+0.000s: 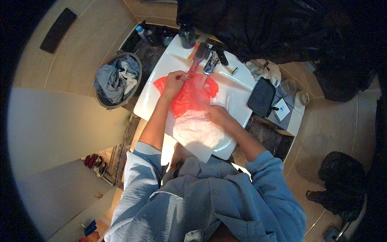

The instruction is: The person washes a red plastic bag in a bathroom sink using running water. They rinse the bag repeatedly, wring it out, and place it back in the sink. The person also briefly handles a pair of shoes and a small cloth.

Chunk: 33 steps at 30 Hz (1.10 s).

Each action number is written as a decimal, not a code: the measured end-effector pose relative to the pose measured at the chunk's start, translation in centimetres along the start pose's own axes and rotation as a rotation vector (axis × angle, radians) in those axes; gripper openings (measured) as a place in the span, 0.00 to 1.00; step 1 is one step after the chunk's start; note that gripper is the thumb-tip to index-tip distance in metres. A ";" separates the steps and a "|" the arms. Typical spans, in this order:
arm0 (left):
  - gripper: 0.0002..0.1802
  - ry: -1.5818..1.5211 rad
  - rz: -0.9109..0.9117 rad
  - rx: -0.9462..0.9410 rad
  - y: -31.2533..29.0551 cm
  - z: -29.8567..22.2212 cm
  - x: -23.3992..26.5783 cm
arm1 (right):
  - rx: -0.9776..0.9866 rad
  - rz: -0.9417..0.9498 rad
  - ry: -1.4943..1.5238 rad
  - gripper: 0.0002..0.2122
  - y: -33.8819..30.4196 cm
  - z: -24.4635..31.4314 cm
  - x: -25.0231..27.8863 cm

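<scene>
Red crinkled sheet (183,99) lies over the white washbasin (147,100), one piece in all, between the fingers of our two hands; whether it is plastic or fabric we cannot tell. Our left hand (175,84) is bent at the wrist, its forearm rising from below, thumb and fingertips pinched on the upper part of the red. Our right hand (219,116) comes in on a slant, its back upward, at the lower right edge of the red; it is blurred, and we cannot tell whether its fingers grip or only touch. Just below those fingers we count one pale sheet (193,129), reaching the basin's near edge.

Past the left fingertips lies one dark-bristled brush (201,51), and to its right one chrome tap (210,63). Farther beyond the same fingertips stands one dark bottle (186,37) at the basin's far side. Off to the right of our right fingers we see one black pouch (261,97) and two round jars (301,98). Well left of the left fingers sits one clothes-filled basket (139,76).
</scene>
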<state>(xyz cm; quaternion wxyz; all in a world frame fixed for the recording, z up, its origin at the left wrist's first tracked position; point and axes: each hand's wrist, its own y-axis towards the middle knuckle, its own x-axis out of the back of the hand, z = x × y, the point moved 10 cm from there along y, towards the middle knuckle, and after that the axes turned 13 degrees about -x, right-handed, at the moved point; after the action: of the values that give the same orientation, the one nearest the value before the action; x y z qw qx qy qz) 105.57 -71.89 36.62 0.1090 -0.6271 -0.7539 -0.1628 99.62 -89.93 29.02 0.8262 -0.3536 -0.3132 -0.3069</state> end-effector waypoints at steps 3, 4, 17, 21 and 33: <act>0.05 -0.113 0.095 0.114 -0.6 2.0 -0.4 | -0.092 -0.119 0.073 0.16 1.0 -1.7 2.2; 0.06 -0.186 0.085 0.147 -1.0 1.8 -0.4 | -0.082 -0.303 0.144 0.15 0.7 -1.7 4.5; 0.09 -0.591 -0.027 0.307 -5.4 -0.2 1.6 | -0.224 -0.181 0.716 0.14 4.3 -3.7 2.1; 0.06 -0.722 -0.037 0.333 -6.1 -1.1 0.1 | -0.006 -0.376 0.523 0.14 3.8 0.3 3.6; 0.08 -0.435 -0.226 0.208 -6.1 0.2 7.8 | -0.119 -0.546 1.260 0.09 1.7 -8.9 9.8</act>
<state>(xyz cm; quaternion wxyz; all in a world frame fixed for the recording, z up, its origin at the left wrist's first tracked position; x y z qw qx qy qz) 98.07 -65.64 38.63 -0.0109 -0.5447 -0.8375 0.0430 109.61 -98.67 30.59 0.7229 -0.0610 0.1666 -0.6677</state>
